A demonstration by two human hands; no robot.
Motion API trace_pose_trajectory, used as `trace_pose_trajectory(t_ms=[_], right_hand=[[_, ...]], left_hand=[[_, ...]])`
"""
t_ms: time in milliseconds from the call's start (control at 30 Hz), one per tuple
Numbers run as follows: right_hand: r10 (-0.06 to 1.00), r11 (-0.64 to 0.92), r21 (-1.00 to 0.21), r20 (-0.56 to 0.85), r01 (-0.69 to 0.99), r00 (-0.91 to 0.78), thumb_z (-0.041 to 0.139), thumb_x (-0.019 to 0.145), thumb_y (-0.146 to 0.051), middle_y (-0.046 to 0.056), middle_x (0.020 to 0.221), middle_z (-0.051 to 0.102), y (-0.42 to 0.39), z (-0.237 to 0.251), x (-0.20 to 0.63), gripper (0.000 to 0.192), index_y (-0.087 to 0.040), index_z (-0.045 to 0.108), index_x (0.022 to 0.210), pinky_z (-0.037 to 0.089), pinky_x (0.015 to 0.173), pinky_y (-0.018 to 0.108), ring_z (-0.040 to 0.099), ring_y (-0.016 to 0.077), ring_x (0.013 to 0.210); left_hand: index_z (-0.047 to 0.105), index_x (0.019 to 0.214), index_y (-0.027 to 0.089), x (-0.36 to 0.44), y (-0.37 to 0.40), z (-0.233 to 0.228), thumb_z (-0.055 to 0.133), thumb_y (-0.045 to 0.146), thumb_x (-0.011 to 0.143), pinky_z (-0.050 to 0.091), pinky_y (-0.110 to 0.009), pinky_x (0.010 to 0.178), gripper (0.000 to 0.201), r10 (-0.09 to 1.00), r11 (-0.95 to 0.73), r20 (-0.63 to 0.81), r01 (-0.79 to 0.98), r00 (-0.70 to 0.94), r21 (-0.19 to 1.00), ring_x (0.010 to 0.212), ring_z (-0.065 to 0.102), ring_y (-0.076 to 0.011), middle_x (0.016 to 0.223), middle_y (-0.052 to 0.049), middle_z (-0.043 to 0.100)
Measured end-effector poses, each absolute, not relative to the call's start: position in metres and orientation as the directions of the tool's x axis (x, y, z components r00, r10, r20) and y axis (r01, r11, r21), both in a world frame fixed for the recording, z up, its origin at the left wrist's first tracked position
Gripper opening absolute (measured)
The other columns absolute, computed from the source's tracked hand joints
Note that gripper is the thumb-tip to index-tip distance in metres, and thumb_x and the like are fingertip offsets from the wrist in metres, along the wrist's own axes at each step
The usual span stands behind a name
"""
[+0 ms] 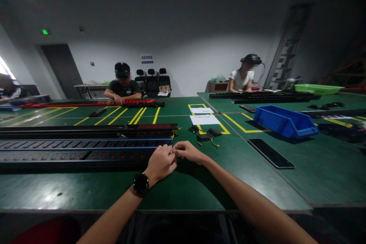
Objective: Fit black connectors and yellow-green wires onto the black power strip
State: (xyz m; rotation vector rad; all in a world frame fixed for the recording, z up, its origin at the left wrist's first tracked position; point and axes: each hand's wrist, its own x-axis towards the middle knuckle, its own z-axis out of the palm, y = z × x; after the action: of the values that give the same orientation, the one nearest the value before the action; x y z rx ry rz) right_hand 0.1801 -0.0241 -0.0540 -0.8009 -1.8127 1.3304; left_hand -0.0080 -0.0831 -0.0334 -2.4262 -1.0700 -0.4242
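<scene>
Left hand [161, 162], fingers curled, at the right end of the long, slotted black strips [120, 155]; right hand [187, 151], thumb and forefinger drawn together beside it. Whether either grips anything cannot be told. The strips, dotted red, parallel the near edge of the smooth, glossy green table [85, 192]. Beyond the hands: angular black pieces [205, 137] with thin wires; rightward, a flat rectangular phone [270, 153] and a tapered blue plastic bin [270, 123].

A green worktop [94, 192] striped with yellow tape [157, 115] carries black power strips [94, 155] left of the grip, white paper sheets [206, 120] and wired black connectors [204, 137] beyond it, a smartphone [270, 153] and blue parts bin [270, 125] rightward.
</scene>
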Motion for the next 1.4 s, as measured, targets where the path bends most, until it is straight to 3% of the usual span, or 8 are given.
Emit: trace_pose_trajectory(t_ms=[267,467,633,800,900,1100,1267,1400], right_hand=[[0.843,0.346,-0.923,0.228,0.167,-0.486,0.063,0.085,-0.066,-0.002,0.057,0.051,-0.022,-0.058,0.177,0.053,-0.018,0.064,0.063,0.031,0.048,0.023,0.042,0.0108,0.053],[0.897,0.269,-0.95,0.188,0.157,-0.399,0.057,0.086,-0.074,-0.001,0.062,0.054,-0.015,-0.06,0.181,0.06,-0.016,0.07,0.077,0.032,0.049,0.023,0.043,0.0104,0.052],[0.96,0.193,-0.96,0.142,0.204,-0.24,0.054,0.091,-0.065,0.0,0.065,0.056,-0.006,-0.06,0.193,0.055,-0.014,0.071,0.079,0.032,0.05,0.023,0.043,0.0095,0.051],[0.976,0.147,-0.944,0.089,0.295,-0.199,0.045,0.099,-0.052,0.001,0.063,0.059,-0.002,-0.061,0.196,0.05,-0.015,0.072,0.077,0.035,0.053,0.024,0.047,0.011,0.051],[0.968,0.231,-0.851,0.15,0.473,-0.203,0.046,0.101,-0.042,0.002,0.065,0.065,-0.004,-0.057,0.199,0.044,-0.015,0.073,0.079,0.036,0.058,0.024,0.054,0.0126,0.057],[0.958,0.273,-0.463,0.207,0.843,-0.196,0.047,0.102,-0.043,0.008,0.084,0.075,-0.02,-0.045,0.205,0.042,-0.019,0.075,0.084,0.037,0.065,0.025,0.067,0.0187,0.077],[0.959,0.252,-0.272,0.198,0.929,-0.202,0.046,0.103,-0.044,0.011,0.095,0.077,-0.027,-0.037,0.207,0.039,-0.022,0.077,0.094,0.042,0.071,0.026,0.072,0.0231,0.088],[0.968,0.202,-0.223,0.195,0.954,-0.159,0.047,0.102,-0.045,0.01,0.096,0.077,-0.023,-0.027,0.219,0.039,-0.022,0.077,0.095,0.046,0.077,0.028,0.073,0.0238,0.091]], left_hand=[[0.069,0.086,0.017,-0.008,-0.084,-0.032,0.064,0.026,0.09,0.04,-0.039,0.074,0.012,0.619,-0.592,0.448,0.758,0.645,-0.275,0.086,0.053,-0.0232,0.09,-0.008,0.063],[0.07,0.087,0.017,-0.005,-0.086,-0.031,0.063,0.03,0.089,0.04,-0.041,0.077,0.015,0.661,-0.54,0.459,0.801,0.593,-0.258,0.09,0.052,-0.0253,0.093,-0.01,0.063],[0.07,0.091,0.017,0.0,-0.087,-0.029,0.063,0.037,0.088,0.04,-0.043,0.081,0.021,0.698,-0.479,0.471,0.841,0.539,-0.253,0.097,0.052,-0.0291,0.098,-0.012,0.062],[0.07,0.09,0.018,0.0,-0.086,-0.029,0.06,0.033,0.091,0.039,-0.042,0.081,0.019,0.679,-0.519,0.446,0.811,0.584,-0.271,0.095,0.052,-0.0276,0.097,-0.011,0.063],[0.07,0.088,0.017,0.0,-0.086,-0.028,0.059,0.032,0.092,0.039,-0.042,0.08,0.018,0.668,-0.528,0.445,0.801,0.597,-0.282,0.094,0.053,-0.0271,0.096,-0.011,0.063],[0.069,0.087,0.018,-0.001,-0.087,-0.027,0.06,0.029,0.092,0.038,-0.042,0.079,0.016,0.654,-0.538,0.45,0.792,0.608,-0.288,0.092,0.053,-0.0267,0.096,-0.011,0.064],[0.07,0.087,0.017,-0.001,-0.087,-0.026,0.061,0.03,0.091,0.038,-0.042,0.079,0.016,0.668,-0.516,0.477,0.817,0.572,-0.258,0.093,0.053,-0.0273,0.096,-0.011,0.064],[0.07,0.09,0.017,-0.002,-0.088,-0.025,0.061,0.031,0.091,0.039,-0.042,0.079,0.017,0.676,-0.506,0.494,0.832,0.547,-0.229,0.092,0.053,-0.0272,0.097,-0.011,0.063]])
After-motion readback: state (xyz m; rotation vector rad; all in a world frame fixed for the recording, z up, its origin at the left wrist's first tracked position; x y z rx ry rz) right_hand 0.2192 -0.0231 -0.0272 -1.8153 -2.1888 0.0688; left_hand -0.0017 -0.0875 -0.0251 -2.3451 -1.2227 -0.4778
